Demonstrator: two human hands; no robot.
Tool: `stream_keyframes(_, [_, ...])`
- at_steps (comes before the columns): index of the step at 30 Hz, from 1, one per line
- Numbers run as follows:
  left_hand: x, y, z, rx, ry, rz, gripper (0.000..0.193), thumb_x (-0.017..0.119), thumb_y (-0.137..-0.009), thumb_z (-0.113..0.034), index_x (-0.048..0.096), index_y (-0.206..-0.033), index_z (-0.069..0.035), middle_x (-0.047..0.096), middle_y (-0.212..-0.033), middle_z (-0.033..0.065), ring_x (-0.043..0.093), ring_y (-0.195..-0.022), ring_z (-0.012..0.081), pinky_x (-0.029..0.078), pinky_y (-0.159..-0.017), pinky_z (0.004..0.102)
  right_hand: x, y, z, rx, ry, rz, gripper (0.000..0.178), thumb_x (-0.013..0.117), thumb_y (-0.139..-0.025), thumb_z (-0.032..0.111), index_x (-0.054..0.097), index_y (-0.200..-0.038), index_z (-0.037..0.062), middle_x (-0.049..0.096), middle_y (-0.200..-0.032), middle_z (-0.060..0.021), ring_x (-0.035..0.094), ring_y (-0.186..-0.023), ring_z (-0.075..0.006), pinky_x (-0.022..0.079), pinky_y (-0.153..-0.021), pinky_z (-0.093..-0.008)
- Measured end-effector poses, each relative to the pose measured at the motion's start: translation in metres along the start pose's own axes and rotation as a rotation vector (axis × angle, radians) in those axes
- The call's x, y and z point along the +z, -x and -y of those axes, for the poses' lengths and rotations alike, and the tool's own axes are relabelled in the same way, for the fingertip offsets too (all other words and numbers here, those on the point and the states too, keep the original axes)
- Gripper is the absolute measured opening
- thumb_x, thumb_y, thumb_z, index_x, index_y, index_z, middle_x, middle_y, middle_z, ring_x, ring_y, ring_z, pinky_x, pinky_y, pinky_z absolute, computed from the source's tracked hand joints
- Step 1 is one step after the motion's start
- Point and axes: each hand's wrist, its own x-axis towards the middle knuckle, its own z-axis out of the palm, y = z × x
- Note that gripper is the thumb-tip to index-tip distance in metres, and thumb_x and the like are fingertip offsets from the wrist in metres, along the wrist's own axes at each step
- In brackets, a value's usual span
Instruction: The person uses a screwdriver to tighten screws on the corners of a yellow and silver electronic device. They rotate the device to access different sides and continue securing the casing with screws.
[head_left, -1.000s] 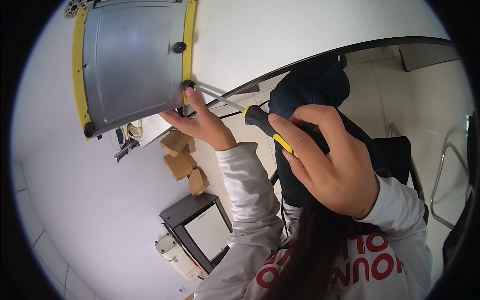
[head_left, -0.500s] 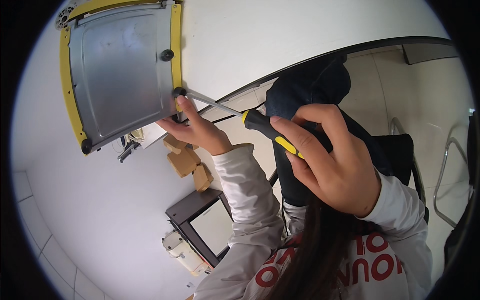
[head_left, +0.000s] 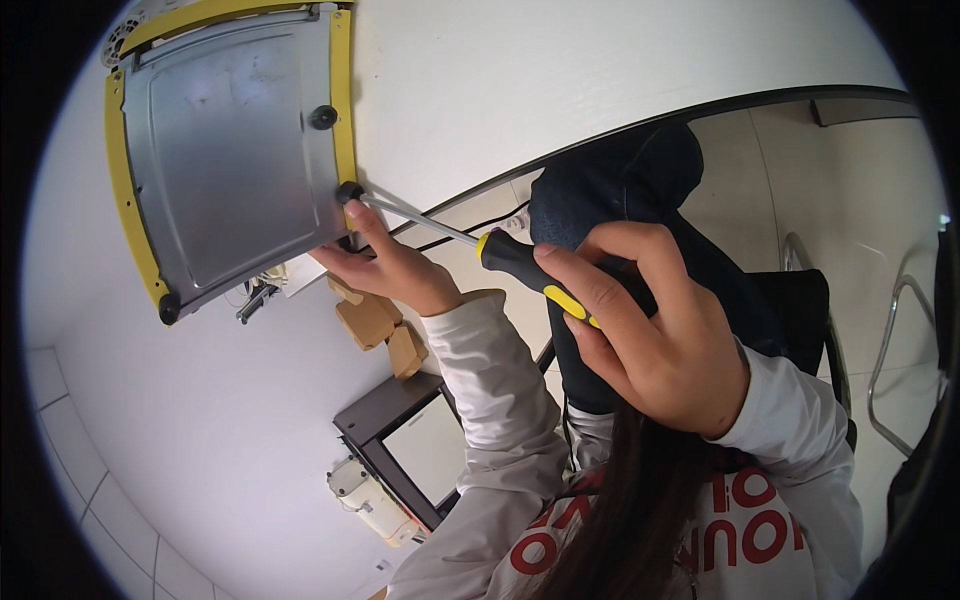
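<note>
R grip (head_left: 665, 330) clamped on screwdriver (head_left: 513, 259), L grip (head_left: 400, 275) pinching panel (head_left: 230, 150), wht tabletop (head_left: 600, 60), tiled flr (head_left: 820, 200)

Grey metal panel w/ yellow rails (head_left: 230, 165): top cut off @ pic edge. L hand (head_left: 405, 272): some fingertips hidden behind it. Blk/yellow screwdriver (head_left: 512, 258): tip unclear, butt hidden by R hand (head_left: 665, 330).

- We record bare hands, left hand (head_left: 402, 272) left of centre, right hand (head_left: 668, 335) right of it.
- We note a pale, whitish top (head_left: 825, 500) at the bottom, bearing large red lettering.
- We log the left sleeve (head_left: 490, 385) as long, shiny and heavily creased; right sleeve (head_left: 790, 405) matches in colour.
- We see dark blue denim trousers (head_left: 600, 190), upper right of centre.
- We observe long dark hair (head_left: 625, 500), bottom centre.
</note>
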Motion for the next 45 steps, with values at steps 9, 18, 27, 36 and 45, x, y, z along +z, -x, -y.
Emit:
stream_keyframes(9, [0.001,-0.001,-0.002,0.013,-0.029,-0.003,0.046,0.064,-0.09,-0.023,0.045,-0.127,-0.002,0.051,-0.112,0.0066,0.05,-0.1,0.0156,0.044,-0.085,0.0301,0.001,0.001,0.0,0.038,-0.035,0.016,0.052,0.068,-0.073,-0.005,0.055,-0.123,-0.0021,0.047,-0.107,-0.0167,0.058,-0.084,-0.0257,0.052,-0.062,-0.0307])
stream_keyframes(18, [0.0,-0.001,-0.001,0.026,-0.029,-0.009,0.048,0.061,-0.092,-0.019,0.043,-0.132,-0.002,0.051,-0.115,0.0088,0.05,-0.102,0.0163,0.045,-0.088,0.0311,-0.003,-0.004,0.005,-0.025,0.059,0.007,0.05,0.07,-0.069,-0.006,0.06,-0.118,-0.0031,0.052,-0.103,-0.0158,0.06,-0.082,-0.0262,0.053,-0.065,-0.0305])
stream_keyframes(27, [-0.001,0.0,0.001,0.011,-0.018,-0.012,0.05,0.062,-0.091,-0.022,0.042,-0.132,-0.002,0.051,-0.115,0.009,0.051,-0.102,0.0165,0.045,-0.088,0.031,0.001,-0.004,0.0,-0.068,0.072,-0.036,0.051,0.069,-0.067,-0.009,0.06,-0.117,-0.0027,0.052,-0.102,-0.0159,0.06,-0.082,-0.0249,0.053,-0.064,-0.0294])
stream_keyframes(36, [0.001,-0.003,0.001,0.053,-0.032,-0.015,0.046,0.062,-0.091,-0.023,0.045,-0.128,0.0,0.053,-0.111,0.0082,0.051,-0.097,0.016,0.045,-0.084,0.0295,0.002,-0.001,-0.002,-0.057,0.072,-0.017,0.053,0.068,-0.067,-0.01,0.059,-0.119,-0.0019,0.051,-0.103,-0.0161,0.06,-0.084,-0.0254,0.054,-0.065,-0.0296])
stream_keyframes(45, [0.003,-0.004,-0.001,0.068,-0.041,-0.032,0.043,0.063,-0.09,-0.026,0.049,-0.121,0.0,0.053,-0.104,0.0065,0.049,-0.091,0.0144,0.042,-0.077,0.0278,0.006,-0.002,-0.006,-0.096,0.105,-0.005,0.04,0.062,-0.076,-0.002,0.058,-0.116,-0.0061,0.052,-0.103,-0.0179,0.062,-0.086,-0.0245,0.057,-0.068,-0.0262])
